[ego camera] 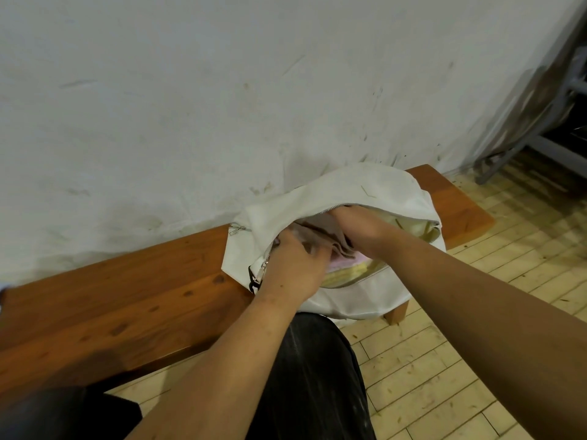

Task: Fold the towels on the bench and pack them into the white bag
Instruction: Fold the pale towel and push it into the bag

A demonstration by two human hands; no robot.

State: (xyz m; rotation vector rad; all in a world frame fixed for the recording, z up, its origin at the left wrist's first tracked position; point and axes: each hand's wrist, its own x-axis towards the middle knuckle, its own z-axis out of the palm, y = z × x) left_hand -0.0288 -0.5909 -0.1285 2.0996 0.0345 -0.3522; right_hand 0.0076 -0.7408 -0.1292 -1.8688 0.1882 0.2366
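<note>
The white bag [355, 188] lies unzipped on the right end of the wooden bench [127, 300], its mouth facing me. A folded beige towel [327, 238] sits in the opening, on top of a pink towel [359, 259] and a yellow one [349, 274]. My left hand [293, 268] grips the near left edge of the beige towel at the bag's mouth. My right hand [352, 225] is pushed into the opening on top of that towel, fingers hidden inside the bag.
A stained white wall [222, 106] runs right behind the bench. A grey metal frame [540, 134] stands at the far right on the pale tiled floor [444, 360]. My dark-trousered knee [314, 376] is against the bench front, below the bag.
</note>
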